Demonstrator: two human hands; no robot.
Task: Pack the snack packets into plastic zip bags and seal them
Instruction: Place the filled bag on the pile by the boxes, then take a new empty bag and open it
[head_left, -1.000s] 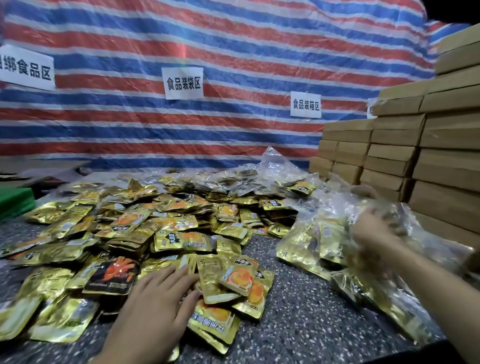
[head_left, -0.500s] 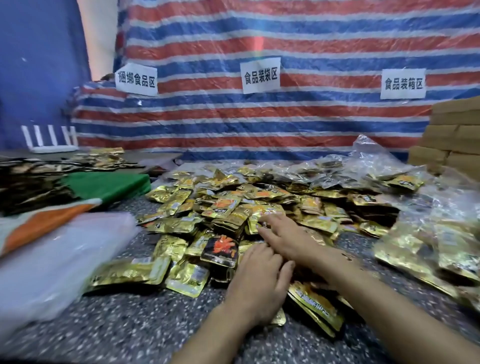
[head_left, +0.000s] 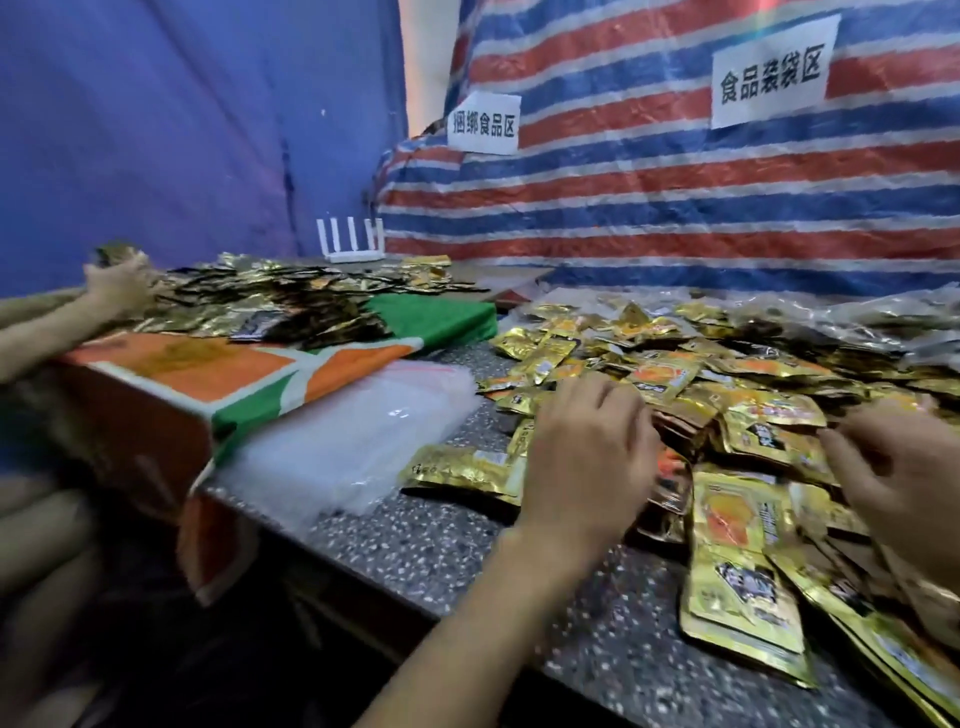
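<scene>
spreading over the speckled table (head_left: 441, 540), a heap of gold snack packets (head_left: 675, 374) fills the view from centre out to 3 o'clock, many with orange prints and black labels. the left hand (head_left: 587, 457) lies palm down on the heap's 9 o'clock edge, its fingers (head_left: 618, 400) bent down onto the packets. whether they clasp any is hidden under the hand and cannot be told. the right hand (head_left: 904, 483), at 3 o'clock of the left and cut by the frame edge, has curled fingers with tips on the packets; a grip cannot be told there either. a single packet (head_left: 462, 470) lies flat just at 9 o'clock of the left hand. beside it, further toward 9 o'clock, a stack of clear zip bags (head_left: 353, 441) rests on the table, touching an orange and green cloth (head_left: 234, 374). that cloth carries a second pile of packets (head_left: 270, 301), with another person's hand (head_left: 117, 283) at its 9 o'clock end. a white router (head_left: 350, 241) stands at 12 o'clock of that pile. behind hang a striped tarp (head_left: 675, 208) with two paper signs (head_left: 483, 124) and a blue wall (head_left: 156, 130).
</scene>
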